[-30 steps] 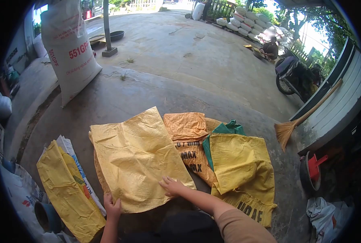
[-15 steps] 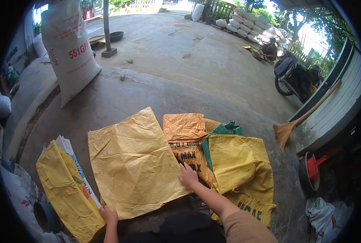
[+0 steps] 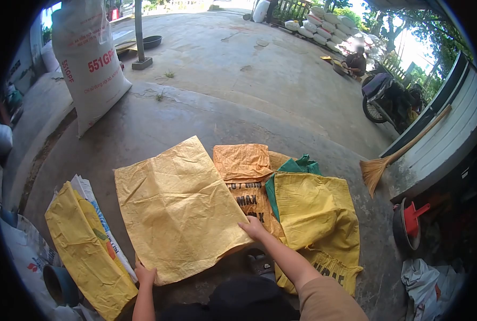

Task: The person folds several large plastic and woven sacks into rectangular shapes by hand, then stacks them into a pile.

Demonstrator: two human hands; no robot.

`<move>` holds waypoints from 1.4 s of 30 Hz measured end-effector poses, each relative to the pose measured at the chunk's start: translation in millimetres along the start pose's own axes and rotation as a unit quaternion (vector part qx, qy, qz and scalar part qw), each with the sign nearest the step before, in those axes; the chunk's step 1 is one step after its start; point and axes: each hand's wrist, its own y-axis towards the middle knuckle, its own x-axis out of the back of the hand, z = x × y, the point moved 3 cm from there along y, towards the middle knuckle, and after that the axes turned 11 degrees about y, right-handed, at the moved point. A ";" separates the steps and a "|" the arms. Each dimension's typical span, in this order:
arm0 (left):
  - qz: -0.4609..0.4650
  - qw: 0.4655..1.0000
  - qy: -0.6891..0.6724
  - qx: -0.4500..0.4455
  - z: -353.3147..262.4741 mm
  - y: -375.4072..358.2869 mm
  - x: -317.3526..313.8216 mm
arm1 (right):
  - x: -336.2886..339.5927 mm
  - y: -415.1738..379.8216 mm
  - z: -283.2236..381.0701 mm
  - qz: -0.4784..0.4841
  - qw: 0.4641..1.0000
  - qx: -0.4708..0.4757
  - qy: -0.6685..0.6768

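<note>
A tan woven sack point(image 3: 179, 208) lies spread out in front of me, creased across its middle. My left hand point(image 3: 146, 274) grips its lower left corner, fingers partly hidden by the cloth. At the sack's right edge, my right hand point(image 3: 253, 228) is closed on the border. An orange sack point(image 3: 242, 160) with black print lies just beyond that hand, partly covered by the tan one. Right of it are a yellow sack point(image 3: 316, 208) and a green sack point(image 3: 302, 166). Beside my left hand rests a folded yellow sack point(image 3: 86, 251) with a white printed sack point(image 3: 88, 192).
A tall filled white sack point(image 3: 91, 64) stands at the upper left near a post point(image 3: 139, 32). On the right are a straw broom point(image 3: 377, 171), a black basin point(image 3: 404, 235) with a red scoop point(image 3: 412, 218), and a motorbike point(image 3: 388, 101). A person point(image 3: 356, 61) crouches by piled sacks point(image 3: 324, 29).
The tan sack's lower edge has lifted a little toward me, uncovering a sandal beneath. Both hands have moved slightly up with it, and the view has shifted a little.
</note>
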 end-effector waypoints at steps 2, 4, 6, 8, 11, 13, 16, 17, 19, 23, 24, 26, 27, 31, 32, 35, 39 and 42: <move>0.030 0.996 -0.046 0.074 -9.5 -4.1 6.6 | 11.0 0.0 17.5 -0.025 0.999 0.021 -0.036; 0.037 0.993 -0.060 0.098 -18.0 -6.0 9.0 | 19.4 3.6 22.7 -0.045 0.997 0.044 -0.050; 0.030 0.992 -0.049 0.116 -12.2 -1.3 -0.1 | 24.0 10.6 11.9 -0.061 0.995 0.055 -0.062; 0.052 0.989 -0.075 0.118 -12.7 0.0 0.7 | 26.2 19.1 0.2 -0.076 0.991 0.079 -0.073; 0.079 0.985 -0.099 0.115 -5.5 8.5 -13.0 | 26.2 24.9 -15.3 -0.066 0.990 0.008 -0.123; 0.254 0.878 -0.392 0.109 18.4 27.1 -54.4 | 25.5 29.5 -11.8 -0.025 0.987 -0.008 -0.161; 0.213 0.886 -0.409 0.052 -0.4 20.4 -26.2 | 28.4 39.2 -16.9 0.040 0.987 -0.038 -0.151; 0.211 0.886 -0.410 0.050 -4.5 18.7 -17.8 | 28.1 39.7 -13.5 0.062 0.991 -0.050 -0.103; 0.207 0.849 -0.479 0.088 -12.1 14.3 -4.6 | 28.0 36.2 -7.0 0.071 0.997 -0.029 -0.023; 0.171 0.818 -0.544 0.079 -23.9 11.6 5.0 | 23.9 24.3 23.5 0.088 0.994 -0.022 0.065; 0.172 0.817 -0.544 0.079 -24.2 12.0 6.2 | 22.9 27.7 27.3 0.088 0.994 -0.022 0.064; 0.223 0.776 -0.590 0.034 -29.0 11.5 9.7 | 18.9 34.3 31.8 0.116 0.982 -0.048 0.144; 0.223 0.775 -0.590 0.034 -29.6 11.1 11.4 | 18.3 37.4 29.6 0.116 0.982 -0.048 0.143; 0.209 0.784 -0.585 0.003 -19.9 17.3 15.4 | 26.8 37.8 37.5 0.057 0.998 -0.024 0.017; 0.196 0.778 -0.596 -0.021 -16.0 18.5 15.7 | 32.7 34.2 41.7 0.049 0.998 -0.003 -0.044; 0.207 0.750 -0.627 -0.030 -9.4 11.2 27.1 | 44.7 34.7 17.2 0.073 0.997 -0.021 -0.016; 0.198 0.780 -0.593 -0.029 3.6 13.8 7.1 | 43.9 39.2 -29.2 0.072 0.997 -0.008 0.029; 0.235 0.787 -0.570 0.006 -0.5 5.5 15.3 | 46.8 19.3 -18.9 0.066 0.992 -0.076 0.070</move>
